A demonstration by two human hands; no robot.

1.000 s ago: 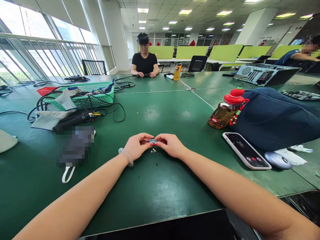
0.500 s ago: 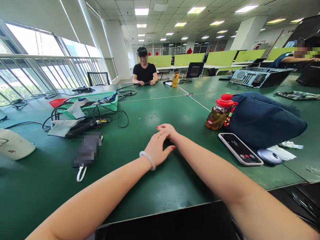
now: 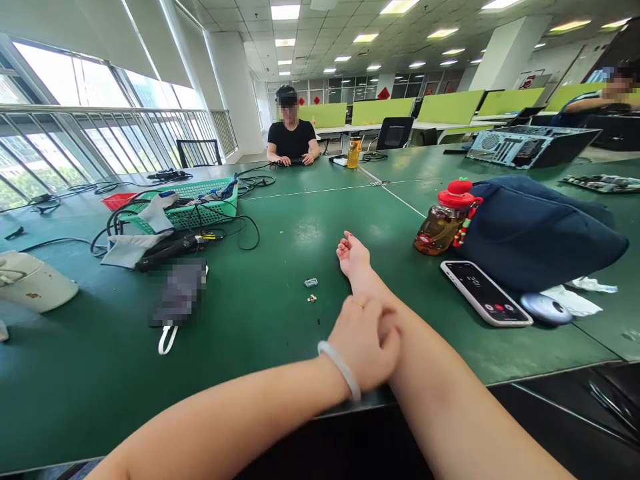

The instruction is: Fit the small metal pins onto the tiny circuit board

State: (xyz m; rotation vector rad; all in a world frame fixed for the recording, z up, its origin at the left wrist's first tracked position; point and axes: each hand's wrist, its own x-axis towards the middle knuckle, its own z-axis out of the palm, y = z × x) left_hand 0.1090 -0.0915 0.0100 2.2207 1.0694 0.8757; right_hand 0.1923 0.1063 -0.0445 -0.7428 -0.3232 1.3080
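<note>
From my remote seat, I have the bare left arm [image 3: 230, 410] in from seven o'clock, angled toward two. Bare left hand [image 3: 365, 343], blurred, lies over my bare right forearm [image 3: 433, 353], fingers bent, tips hidden from me. Right forearm runs from five o'clock; bare right hand [image 3: 354, 253] points toward eleven, fingers loosely curled.

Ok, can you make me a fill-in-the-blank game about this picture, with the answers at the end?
1. The left hand is over the ____ forearm.
2. The table under the tiny circuit board is the colour ____.
3. The lid of the bottle beside the bag is the colour ____.

Missing words: right; green; red.
</note>
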